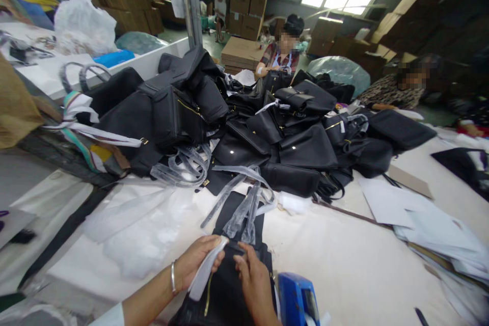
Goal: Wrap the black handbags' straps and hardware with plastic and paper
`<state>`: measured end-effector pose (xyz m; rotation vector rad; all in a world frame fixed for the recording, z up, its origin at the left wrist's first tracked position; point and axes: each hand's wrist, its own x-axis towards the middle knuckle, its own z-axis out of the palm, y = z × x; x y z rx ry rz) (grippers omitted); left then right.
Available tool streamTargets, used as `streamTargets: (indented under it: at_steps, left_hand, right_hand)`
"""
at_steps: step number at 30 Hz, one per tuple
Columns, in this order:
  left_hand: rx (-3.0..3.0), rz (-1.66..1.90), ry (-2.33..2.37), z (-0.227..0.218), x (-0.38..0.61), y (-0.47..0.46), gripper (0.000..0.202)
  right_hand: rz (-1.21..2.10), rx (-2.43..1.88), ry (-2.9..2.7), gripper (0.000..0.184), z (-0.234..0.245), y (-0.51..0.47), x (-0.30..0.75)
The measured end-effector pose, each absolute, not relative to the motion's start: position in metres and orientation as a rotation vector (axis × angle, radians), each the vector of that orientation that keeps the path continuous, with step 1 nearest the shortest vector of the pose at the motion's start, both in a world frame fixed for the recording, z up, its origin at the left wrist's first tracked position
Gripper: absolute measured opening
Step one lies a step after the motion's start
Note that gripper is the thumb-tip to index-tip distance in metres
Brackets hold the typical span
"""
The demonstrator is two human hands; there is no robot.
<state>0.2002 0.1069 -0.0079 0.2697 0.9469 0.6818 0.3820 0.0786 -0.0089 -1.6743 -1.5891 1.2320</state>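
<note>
A black bag with a gold zipper lies on the table in front of me, at the bottom of the view. My left hand, wearing a silver bangle, pinches a white strip of thin wrapping between thumb and fingers over the bag. My right hand is over the bag's right side, fingers loosely bent and apart, with nothing visible in them. Clear-plastic-wrapped straps extend from the bag's top, beyond both hands. A blue plastic object stands right of my right hand.
A large heap of black bags spans the table's far side. White wrapping sheets lie at left, with stacked papers at right. Ribbons hang by the left bags. Two people sit beyond the heap; cartons stand behind.
</note>
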Motion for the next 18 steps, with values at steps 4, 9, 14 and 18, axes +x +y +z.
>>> streamTargets:
  at_steps: [4, 9, 14, 18]
  left_hand:
    - [0.369, 0.825, 1.115, -0.002, 0.202, 0.096, 0.034]
    - [0.433, 0.854, 1.141, 0.009, 0.190, 0.081, 0.040]
    - [0.301, 0.850, 0.880, 0.014, 0.174, 0.056, 0.054]
    - [0.269, 0.899, 0.768, 0.017, 0.171, 0.041, 0.055]
  right_hand:
    - [1.509, -1.588, -1.369, 0.022, 0.001, 0.049, 0.349]
    - [1.741, -1.502, -1.067, 0.028, -0.009, 0.035, 0.312]
    - [1.777, -1.440, -0.990, 0.040, -0.011, 0.035, 0.311]
    - [1.778, -1.429, -0.984, 0.047, -0.010, 0.035, 0.311]
